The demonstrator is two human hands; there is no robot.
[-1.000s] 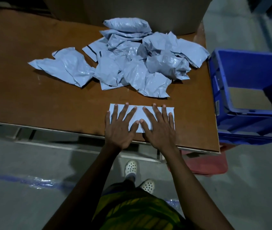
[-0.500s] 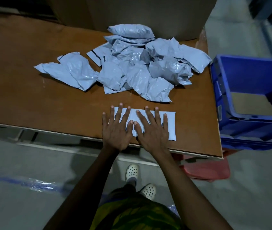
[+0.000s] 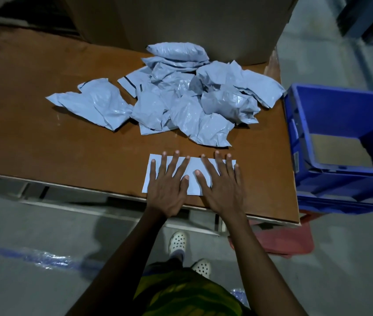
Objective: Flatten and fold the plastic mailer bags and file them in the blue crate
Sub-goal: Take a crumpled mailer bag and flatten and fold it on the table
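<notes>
A folded grey-blue mailer bag [image 3: 192,169] lies flat near the front edge of the brown table [image 3: 44,137]. My left hand [image 3: 167,188] presses its left half with fingers spread. My right hand [image 3: 223,190] presses its right half the same way. Neither hand grips anything. Behind the bag sits a pile of several crumpled mailer bags [image 3: 181,96]. The blue crate [image 3: 299,137] stands off the table's right end, with a brown cardboard sheet on its floor.
A large cardboard box [image 3: 181,19] stands at the back of the table behind the pile. A red stool [image 3: 283,240] sits on the floor under the table's right corner. My feet in white shoes [image 3: 177,241] are below the table's front edge.
My hands slid apart along the folded bag: half a second ago they sat together on its left part, now each covers one half. The camera view shifted slightly.
</notes>
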